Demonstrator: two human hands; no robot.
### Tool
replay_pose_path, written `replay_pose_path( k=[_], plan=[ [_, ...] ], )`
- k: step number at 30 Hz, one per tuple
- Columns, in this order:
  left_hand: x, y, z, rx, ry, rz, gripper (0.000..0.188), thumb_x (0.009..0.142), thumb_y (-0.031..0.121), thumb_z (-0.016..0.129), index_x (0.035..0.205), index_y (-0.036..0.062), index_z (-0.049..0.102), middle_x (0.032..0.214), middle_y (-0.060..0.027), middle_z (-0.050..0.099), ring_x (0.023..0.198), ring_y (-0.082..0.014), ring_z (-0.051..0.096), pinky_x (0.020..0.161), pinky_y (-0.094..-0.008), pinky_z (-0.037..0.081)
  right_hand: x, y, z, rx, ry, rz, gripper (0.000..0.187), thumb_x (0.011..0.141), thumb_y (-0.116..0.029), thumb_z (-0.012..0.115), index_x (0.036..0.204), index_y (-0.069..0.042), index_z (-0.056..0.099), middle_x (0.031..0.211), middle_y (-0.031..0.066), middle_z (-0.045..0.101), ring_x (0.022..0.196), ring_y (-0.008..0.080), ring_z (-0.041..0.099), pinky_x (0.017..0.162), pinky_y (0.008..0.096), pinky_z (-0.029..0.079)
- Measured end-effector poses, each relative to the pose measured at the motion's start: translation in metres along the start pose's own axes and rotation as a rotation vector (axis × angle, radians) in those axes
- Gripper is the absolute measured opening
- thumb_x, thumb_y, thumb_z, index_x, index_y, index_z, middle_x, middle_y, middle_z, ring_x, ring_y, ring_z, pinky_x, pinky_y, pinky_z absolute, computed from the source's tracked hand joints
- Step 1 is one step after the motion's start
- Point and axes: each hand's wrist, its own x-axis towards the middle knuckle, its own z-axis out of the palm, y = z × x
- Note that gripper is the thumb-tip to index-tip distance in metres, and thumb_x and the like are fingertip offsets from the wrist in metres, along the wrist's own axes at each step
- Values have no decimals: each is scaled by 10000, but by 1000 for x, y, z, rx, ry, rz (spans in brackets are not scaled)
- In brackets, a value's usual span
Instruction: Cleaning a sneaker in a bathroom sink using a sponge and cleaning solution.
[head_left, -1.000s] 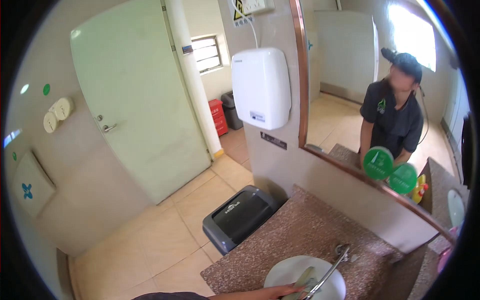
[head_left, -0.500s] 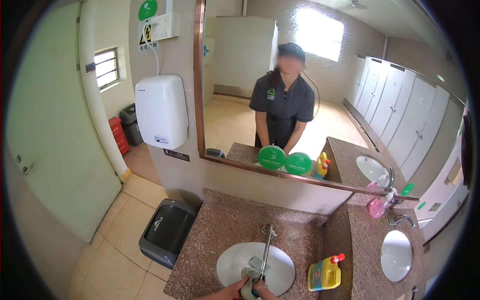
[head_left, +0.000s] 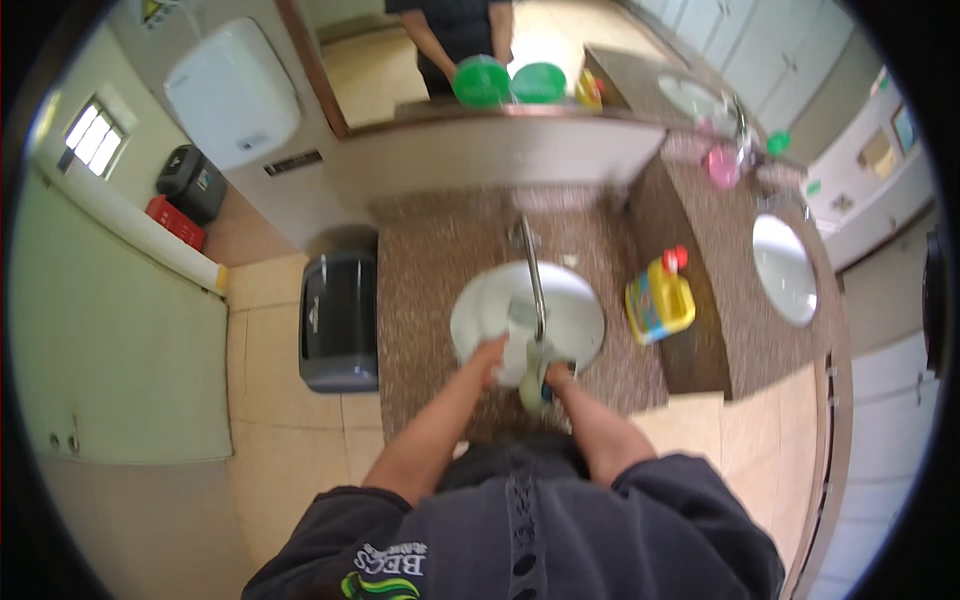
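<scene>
A white oval basin is set in the brown speckled counter, with a long chrome faucet reaching over it. My right hand is closed on a pale green, wet-looking cloth under the faucet's spout, at the basin's near rim. A small dark blue bit shows beside the cloth; I cannot make out what it is. Over the near left part of the basin, my left hand is apart from the cloth, blurred, fingers seemingly spread. A flat grey-green piece lies inside the basin.
A yellow jug with a red cap stands right of the basin. Farther right are a lower counter with a second basin and a pink soap bottle. A black bin stands left, below a white hand dryer. The mirror hangs ahead.
My view has tipped downward, bringing my forearms and shirt in. My left hand has come away from the cloth, which stays in my right hand.
</scene>
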Motion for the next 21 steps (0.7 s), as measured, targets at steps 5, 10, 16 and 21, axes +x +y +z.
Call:
replay_pose_path(
  k=[5,10,16,21],
  plan=[
    [-10,11,-72,637,509,702,394,806,342,591,995,0,634,928,-215,637,900,-357,600,808,-430,468,6,-114,-215,840,130,441,270,826,-184,475,821,-19,690,856,207,658,792,353,643,722,428,497],
    [-50,27,33,1421,378,1290,260,765,128,483,958,-23,571,990,-163,581,987,-330,528,829,-456,432,-38,-62,-178,705,-74,498,432,845,-305,428,1129,-25,591,1183,242,554,1093,371,544,933,442,423],
    [-38,14,30,1875,-48,1400,432,794,202,540,1177,4,525,1339,-144,445,1333,-315,286,1049,-568,219,-69,-41,-188,789,234,345,445,859,-225,419,1223,8,522,1272,248,488,1185,363,470,996,418,367],
    [-47,42,5,2157,-20,1170,272,765,189,561,955,23,663,1057,-131,619,1246,-322,416,1057,-591,193,-46,-20,-209,743,416,250,580,861,-233,444,1392,-38,320,1447,188,291,1325,329,289,1088,366,268]
  ],
)
